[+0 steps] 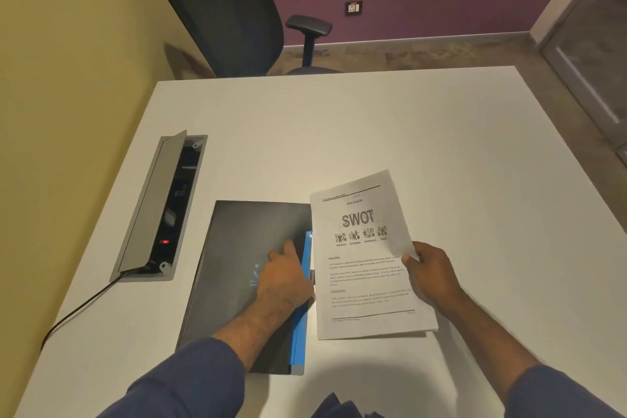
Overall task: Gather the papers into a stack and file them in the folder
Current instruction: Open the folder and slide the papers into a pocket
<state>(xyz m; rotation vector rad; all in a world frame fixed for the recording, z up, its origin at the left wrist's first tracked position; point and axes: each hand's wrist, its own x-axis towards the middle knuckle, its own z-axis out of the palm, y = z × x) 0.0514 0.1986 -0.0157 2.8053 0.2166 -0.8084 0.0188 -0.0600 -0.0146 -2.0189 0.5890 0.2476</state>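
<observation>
The papers (pixel 364 258) are pinched at their right edge by the right hand (pixel 429 273), held just right of the left hand (pixel 283 276), which is laid loosely flat on the dark folder (pixel 237 268) on the table (pixel 373 132), power box (pixel 163 207) further left.

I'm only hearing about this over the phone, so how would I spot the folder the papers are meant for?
Start at the white table in front of the office chair. Near its front edge, between the open cable box and the paper stack, lies the folder. It is the only dark, flat slab there, blue along its right edge, with the left hand resting on it.
</observation>
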